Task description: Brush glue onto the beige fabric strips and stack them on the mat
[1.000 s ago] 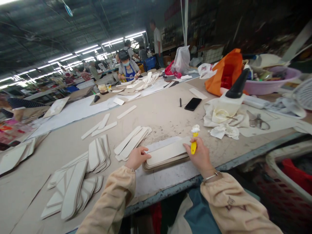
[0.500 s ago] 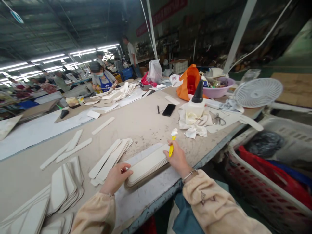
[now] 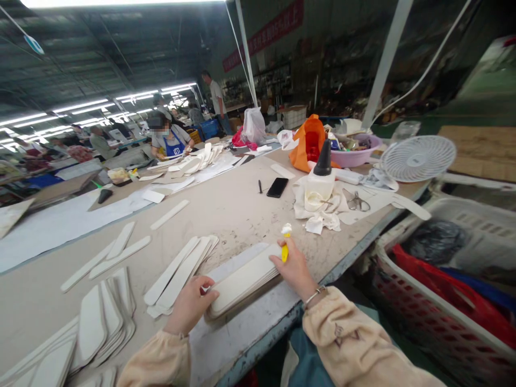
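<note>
A neat stack of long white strips with rounded ends (image 3: 245, 277) lies on a white sheet (image 3: 258, 317) near the table's front edge. My left hand (image 3: 191, 302) is at the stack's left end, its fingers curled and the thumb against the corner of the strips. At the far right end, my right hand (image 3: 297, 271) touches the stack with its fingertips. It also holds a small yellow-handled tool (image 3: 285, 250), upright, with a white blob on its tip; the tool's exact kind is unclear. Fanned strips (image 3: 181, 271) lie just left of the stack.
More strip piles (image 3: 102, 317) lie at the left. A black phone (image 3: 277, 187), a black-nozzled bottle (image 3: 320, 183) on crumpled cloth, scissors (image 3: 357, 201), an orange bag (image 3: 308, 140) and a fan (image 3: 418, 158) stand beyond. A basket (image 3: 439, 290) is at the right; a co-worker (image 3: 171, 137) sits opposite.
The camera view has tilted up slightly, so things sit a little lower and further left. Both hands stay at the stack's ends, and the yellow tool remains in my right hand.
</note>
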`<state>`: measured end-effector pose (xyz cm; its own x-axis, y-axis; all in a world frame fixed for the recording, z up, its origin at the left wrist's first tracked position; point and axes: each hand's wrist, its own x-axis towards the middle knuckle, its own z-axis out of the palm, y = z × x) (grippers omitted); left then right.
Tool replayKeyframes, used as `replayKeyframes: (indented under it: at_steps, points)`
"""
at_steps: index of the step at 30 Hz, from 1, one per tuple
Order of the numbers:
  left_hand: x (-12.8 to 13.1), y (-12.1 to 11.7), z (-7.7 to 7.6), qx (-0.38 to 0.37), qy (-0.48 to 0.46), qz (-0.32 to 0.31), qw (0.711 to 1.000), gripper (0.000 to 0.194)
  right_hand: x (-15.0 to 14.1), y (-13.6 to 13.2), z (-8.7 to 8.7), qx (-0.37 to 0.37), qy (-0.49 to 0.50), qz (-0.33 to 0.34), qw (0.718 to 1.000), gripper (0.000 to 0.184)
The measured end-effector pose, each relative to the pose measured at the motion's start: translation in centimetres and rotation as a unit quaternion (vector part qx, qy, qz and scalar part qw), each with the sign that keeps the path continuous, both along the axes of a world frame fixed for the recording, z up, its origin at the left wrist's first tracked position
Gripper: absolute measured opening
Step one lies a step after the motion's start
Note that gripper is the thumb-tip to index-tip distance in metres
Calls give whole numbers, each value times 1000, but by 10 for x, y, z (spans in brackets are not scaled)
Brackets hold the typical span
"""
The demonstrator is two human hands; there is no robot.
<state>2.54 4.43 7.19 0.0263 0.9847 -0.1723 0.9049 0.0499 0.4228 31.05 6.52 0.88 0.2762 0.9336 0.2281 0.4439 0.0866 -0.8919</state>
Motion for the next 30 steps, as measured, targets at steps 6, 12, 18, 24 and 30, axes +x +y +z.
replayKeyframes:
  at_steps: [6, 12, 18, 24, 30]
  points:
    - [6, -4, 4, 2, -3, 6, 1000, 11, 1, -2, 4, 41, 47, 5, 998, 26]
    - [7, -19, 15, -25, -192, 63, 979, 21, 2, -3, 7, 95, 121, 12, 988, 28]
    - [28, -79, 9, -140, -500, 168, 838, 31, 2, -1, 13, 98, 287, 51, 951, 39]
    - [71, -145, -28, -256, -678, 246, 643, 35, 3, -8, 19, 58, 306, 139, 940, 40]
    - [108, -160, -43, -332, -691, 244, 594, 45, 1, -10, 21, 28, 324, 184, 928, 39]
